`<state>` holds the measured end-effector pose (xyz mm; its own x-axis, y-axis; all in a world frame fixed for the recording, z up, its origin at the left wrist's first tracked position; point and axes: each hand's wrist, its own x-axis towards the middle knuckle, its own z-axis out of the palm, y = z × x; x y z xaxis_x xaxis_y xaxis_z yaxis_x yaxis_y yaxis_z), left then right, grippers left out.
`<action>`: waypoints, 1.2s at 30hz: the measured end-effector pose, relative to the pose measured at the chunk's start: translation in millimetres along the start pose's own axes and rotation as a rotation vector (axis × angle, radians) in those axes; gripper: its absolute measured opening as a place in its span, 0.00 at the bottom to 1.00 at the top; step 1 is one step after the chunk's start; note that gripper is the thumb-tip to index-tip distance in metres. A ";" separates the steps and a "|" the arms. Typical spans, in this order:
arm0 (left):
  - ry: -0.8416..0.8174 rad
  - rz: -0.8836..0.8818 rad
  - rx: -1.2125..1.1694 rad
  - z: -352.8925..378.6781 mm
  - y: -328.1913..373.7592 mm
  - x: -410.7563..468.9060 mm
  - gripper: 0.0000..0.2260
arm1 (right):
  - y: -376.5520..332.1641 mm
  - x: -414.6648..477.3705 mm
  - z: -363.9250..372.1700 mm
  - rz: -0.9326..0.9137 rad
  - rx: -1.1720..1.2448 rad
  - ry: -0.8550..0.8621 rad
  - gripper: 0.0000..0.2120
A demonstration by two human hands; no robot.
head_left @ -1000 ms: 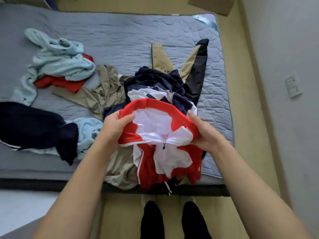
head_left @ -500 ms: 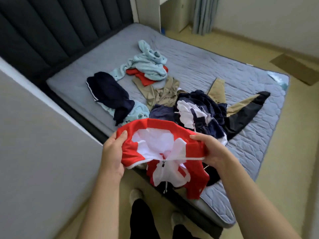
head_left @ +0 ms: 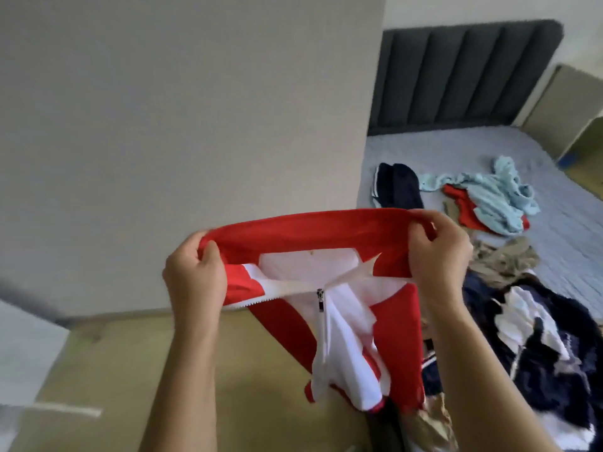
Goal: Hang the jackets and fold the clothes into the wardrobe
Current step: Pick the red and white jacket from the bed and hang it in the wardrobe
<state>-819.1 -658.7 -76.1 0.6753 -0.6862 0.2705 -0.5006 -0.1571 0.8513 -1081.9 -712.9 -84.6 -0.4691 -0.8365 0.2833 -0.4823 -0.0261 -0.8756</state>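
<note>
Both hands clamp the collar of the red and white jacket [head_left: 310, 233]: our left hand [head_left: 195, 275] curls round one end and our right hand [head_left: 437, 256] round the other, pulling it taut between them. A moment ago the collar sagged in a loose arc and the jacket hung above the edge of the bed [head_left: 450, 151]. Now we have turned away, and it dangles over the floor just beside the bed, its zipper [head_left: 320, 298] partly done up. Ahead of it stands a pale flat panel [head_left: 195, 125], which may be the wardrobe's side, though motion blur leaves us unsure. We judge the jacket is clear of the pile and heading for hanging; no hanger shows yet. On the bed, the navy and white heap [head_left: 554, 347] and the light blue garment [head_left: 499, 194] wait unfolded.
</note>
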 end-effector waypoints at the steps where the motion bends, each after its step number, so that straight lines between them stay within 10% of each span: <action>1: 0.061 -0.014 0.034 -28.2 -14.8 2.0 0.10 | -17.8 -13.8 16.8 -0.032 0.051 -0.048 0.11; 19: 0.360 -0.534 0.381 -503.6 -246.8 -51.9 0.07 | -253.4 -423.9 215.2 -0.391 0.192 -0.906 0.10; 36: 1.065 -0.796 -0.441 -733.8 -381.9 -22.0 0.12 | -410.1 -737.1 427.8 -0.755 0.196 -1.678 0.10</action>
<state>-245.2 -62.4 -77.2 0.8750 0.3737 -0.3078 0.2812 0.1253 0.9514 -221.9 -319.8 -101.7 0.9750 -0.2145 0.0572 -0.0747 -0.5594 -0.8255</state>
